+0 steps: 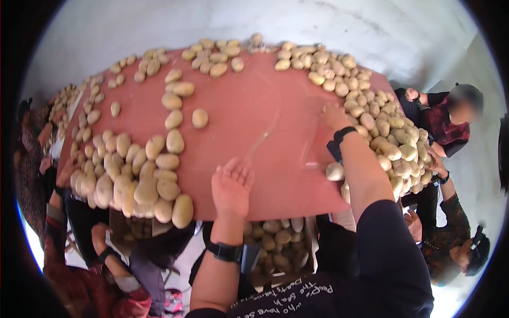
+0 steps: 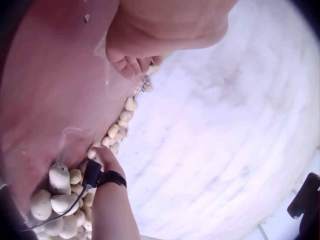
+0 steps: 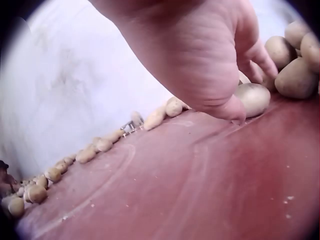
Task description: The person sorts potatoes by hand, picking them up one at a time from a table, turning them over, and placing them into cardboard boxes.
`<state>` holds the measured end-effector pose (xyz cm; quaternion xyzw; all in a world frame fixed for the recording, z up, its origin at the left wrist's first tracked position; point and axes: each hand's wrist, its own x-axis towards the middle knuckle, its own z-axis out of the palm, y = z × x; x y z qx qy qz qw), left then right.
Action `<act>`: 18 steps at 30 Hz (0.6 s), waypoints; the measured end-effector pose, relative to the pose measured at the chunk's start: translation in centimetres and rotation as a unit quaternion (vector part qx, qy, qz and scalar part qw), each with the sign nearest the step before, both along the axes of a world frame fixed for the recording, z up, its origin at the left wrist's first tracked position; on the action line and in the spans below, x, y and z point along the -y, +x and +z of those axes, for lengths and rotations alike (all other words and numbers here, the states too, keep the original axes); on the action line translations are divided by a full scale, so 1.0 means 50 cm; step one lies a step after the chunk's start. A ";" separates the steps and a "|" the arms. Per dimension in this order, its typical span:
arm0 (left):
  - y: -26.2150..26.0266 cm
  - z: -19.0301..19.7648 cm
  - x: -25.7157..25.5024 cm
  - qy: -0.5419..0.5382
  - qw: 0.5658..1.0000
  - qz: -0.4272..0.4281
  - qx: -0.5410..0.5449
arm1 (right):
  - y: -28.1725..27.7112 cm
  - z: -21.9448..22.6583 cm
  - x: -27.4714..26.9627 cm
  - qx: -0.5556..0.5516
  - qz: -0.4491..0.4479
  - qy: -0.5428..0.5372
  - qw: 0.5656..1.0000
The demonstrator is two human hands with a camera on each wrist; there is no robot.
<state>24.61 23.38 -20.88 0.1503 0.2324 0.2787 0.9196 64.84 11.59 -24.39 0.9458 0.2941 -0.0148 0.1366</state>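
Note:
My right hand reaches to the inner edge of the big potato pile at the right of the table. In the right wrist view its thumb and fingers curl round a pale potato, which sits low by the red tabletop. More potatoes lie just beyond those fingers. My left hand hovers palm up over the front middle of the table, fingers loosely bent and holding nothing. Seen from the left wrist, the left hand is large at the top, while the right forearm reaches toward the potatoes.
A red table carries a potato heap at the left, a potato row and smaller groups along the back. One loose potato lies near the right front. A crate of potatoes stands below the front edge. Other people sit at both sides.

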 end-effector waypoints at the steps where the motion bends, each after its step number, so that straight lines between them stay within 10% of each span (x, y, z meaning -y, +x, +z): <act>1: -0.005 0.000 -0.003 0.011 1.000 0.006 -0.004 | -0.050 0.060 -0.004 0.014 0.025 -0.030 0.999; 12: -0.050 0.017 -0.017 0.012 1.000 0.013 -0.013 | -0.065 0.043 0.009 0.006 0.004 -0.035 0.999; 18: -0.073 0.027 -0.020 0.046 0.998 0.009 -0.045 | -0.318 0.175 0.027 -0.131 0.147 -0.016 0.980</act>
